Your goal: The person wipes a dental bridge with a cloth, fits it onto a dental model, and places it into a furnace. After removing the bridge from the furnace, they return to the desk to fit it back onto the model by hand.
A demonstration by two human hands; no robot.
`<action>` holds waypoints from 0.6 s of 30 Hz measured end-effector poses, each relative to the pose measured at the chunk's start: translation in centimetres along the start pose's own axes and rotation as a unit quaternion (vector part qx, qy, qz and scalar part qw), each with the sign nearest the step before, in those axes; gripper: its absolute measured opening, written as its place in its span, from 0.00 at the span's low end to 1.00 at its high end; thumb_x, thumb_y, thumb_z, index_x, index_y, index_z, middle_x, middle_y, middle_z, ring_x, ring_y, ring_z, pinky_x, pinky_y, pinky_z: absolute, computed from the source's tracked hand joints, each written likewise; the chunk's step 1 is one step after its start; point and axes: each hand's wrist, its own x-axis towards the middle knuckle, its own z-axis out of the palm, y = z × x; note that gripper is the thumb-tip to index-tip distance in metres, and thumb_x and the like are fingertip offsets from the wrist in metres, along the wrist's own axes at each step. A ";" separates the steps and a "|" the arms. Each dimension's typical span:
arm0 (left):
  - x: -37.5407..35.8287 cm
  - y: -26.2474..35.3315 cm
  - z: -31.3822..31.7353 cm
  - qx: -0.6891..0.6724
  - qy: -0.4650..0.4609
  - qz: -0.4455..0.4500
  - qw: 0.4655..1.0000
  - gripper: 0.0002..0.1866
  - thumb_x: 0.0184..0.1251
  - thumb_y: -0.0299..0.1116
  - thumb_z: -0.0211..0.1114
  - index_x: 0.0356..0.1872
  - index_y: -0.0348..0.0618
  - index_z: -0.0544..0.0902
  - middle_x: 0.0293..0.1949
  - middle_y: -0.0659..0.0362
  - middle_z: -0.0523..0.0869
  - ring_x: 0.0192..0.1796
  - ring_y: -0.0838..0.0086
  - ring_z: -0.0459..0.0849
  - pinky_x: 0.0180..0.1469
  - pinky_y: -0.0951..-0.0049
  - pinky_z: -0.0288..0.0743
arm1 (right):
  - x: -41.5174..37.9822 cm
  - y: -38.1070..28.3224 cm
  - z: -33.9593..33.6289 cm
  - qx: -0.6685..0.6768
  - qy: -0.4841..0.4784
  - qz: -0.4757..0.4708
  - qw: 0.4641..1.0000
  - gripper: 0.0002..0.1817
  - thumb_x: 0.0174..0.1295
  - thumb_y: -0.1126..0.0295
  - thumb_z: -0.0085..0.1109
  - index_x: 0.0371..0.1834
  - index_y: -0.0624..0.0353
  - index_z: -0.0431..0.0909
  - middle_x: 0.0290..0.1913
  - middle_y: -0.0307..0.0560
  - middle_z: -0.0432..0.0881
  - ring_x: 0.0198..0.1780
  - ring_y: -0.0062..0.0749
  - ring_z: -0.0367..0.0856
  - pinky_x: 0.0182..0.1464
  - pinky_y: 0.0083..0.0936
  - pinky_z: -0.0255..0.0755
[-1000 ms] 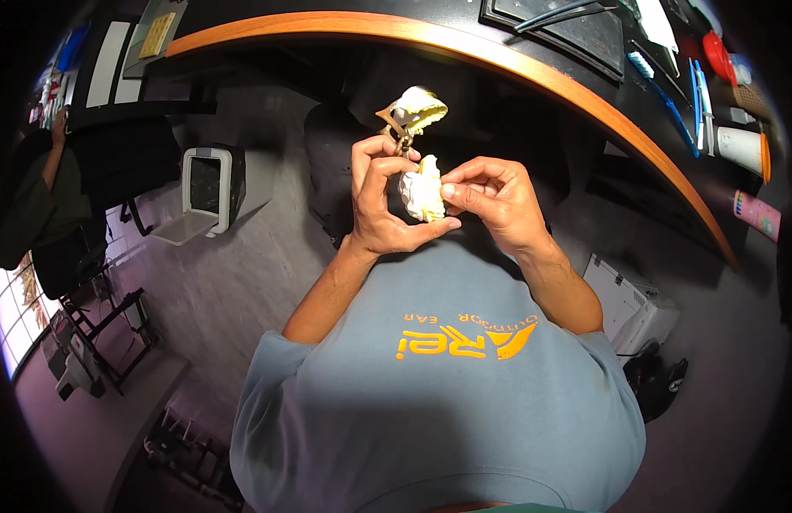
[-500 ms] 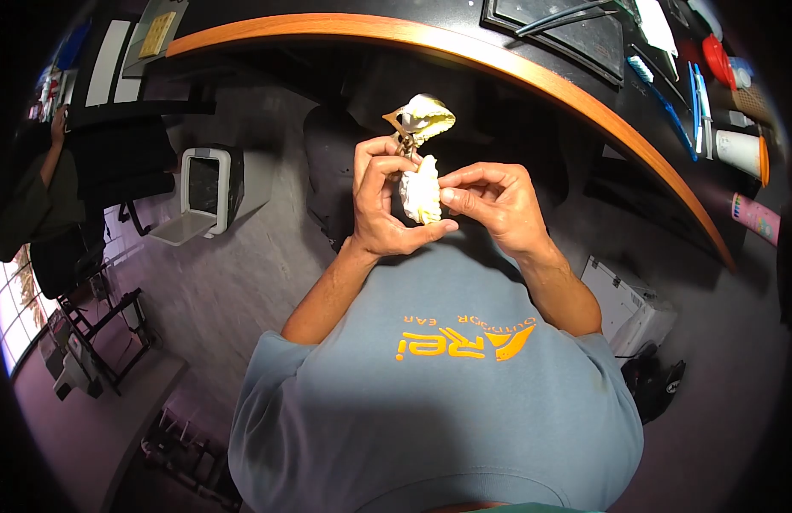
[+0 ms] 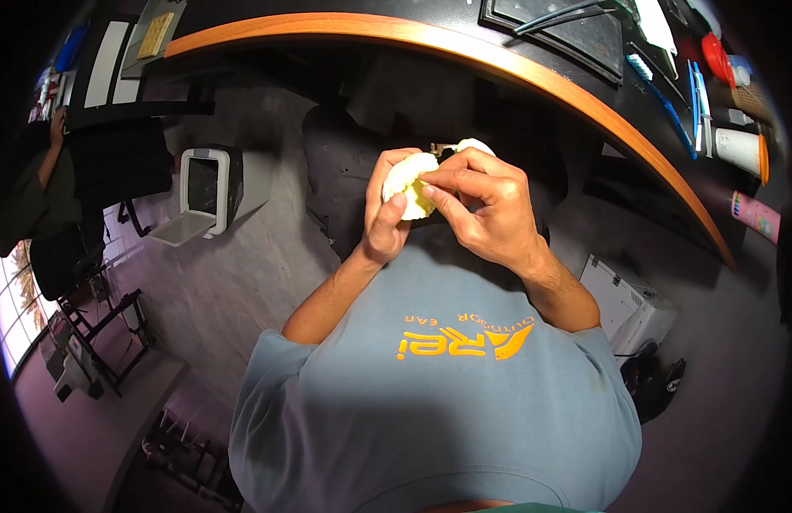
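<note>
The yellow-white piece (image 3: 406,190) is clasped in the left grip (image 3: 382,209); it is touched by fingertips of the right grip (image 3: 497,209), though whether anything is pinched there cannot be told. Metal hardware (image 3: 438,149) is partly seen just beyond the grips; the counter (image 3: 370,27) lies farther off.

On the blue-grey T-shirt (image 3: 464,410), my feed shows upside-down yellow-orange lettering (image 3: 458,344): "AREi", its first letter stylised, plus smaller "OUTDOOR" and "EAR" beside it.

Left of my hands (image 3: 494,214): pale-framed bin (image 3: 227,192) | far left: a person (image 3: 44,201) | right, nearer me: white case (image 3: 614,295) | far right: pink cylinder (image 3: 757,219)
</note>
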 end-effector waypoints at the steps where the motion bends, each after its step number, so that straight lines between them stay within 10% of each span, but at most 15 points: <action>1: 0.0 0.0 0.1 -0.029 0.000 -0.010 1.000 0.37 0.69 0.60 0.58 0.64 0.34 0.69 0.55 0.51 0.78 0.59 0.69 0.79 0.61 0.67 0.76 | 0.0 0.0 0.1 -0.003 -0.004 -0.006 1.000 0.07 0.55 0.79 0.73 0.38 0.62 0.91 0.32 0.46 0.85 0.27 0.28 0.80 0.28 0.24 0.72; 9: 0.0 1.8 0.5 -0.231 0.018 -0.122 0.965 0.32 0.74 0.60 0.48 0.59 0.40 0.71 0.54 0.45 0.83 0.50 0.58 0.89 0.57 0.44 0.85 | -0.4 0.0 -3.4 -0.044 0.085 0.032 0.995 0.08 0.58 0.78 0.73 0.41 0.62 0.90 0.40 0.45 0.87 0.37 0.27 0.85 0.35 0.22 0.75; 12: 0.2 1.7 0.2 -0.272 0.061 -0.163 0.946 0.37 0.74 0.65 0.47 0.62 0.39 0.75 0.52 0.43 0.85 0.45 0.53 0.89 0.54 0.34 0.85 | -1.3 2.1 -4.1 -0.049 0.047 0.104 0.992 0.18 0.65 0.70 0.71 0.57 0.60 0.86 0.52 0.50 0.85 0.55 0.32 0.83 0.53 0.30 0.76; 18: 0.6 1.7 -0.3 -0.377 0.044 -0.200 0.903 0.44 0.74 0.69 0.44 0.64 0.33 0.77 0.56 0.40 0.85 0.47 0.47 0.90 0.53 0.34 0.85 | -3.8 3.5 -3.6 0.378 0.007 0.254 0.890 0.30 0.75 0.66 0.59 0.76 0.66 0.65 0.68 0.57 0.77 0.69 0.38 0.76 0.69 0.35 0.72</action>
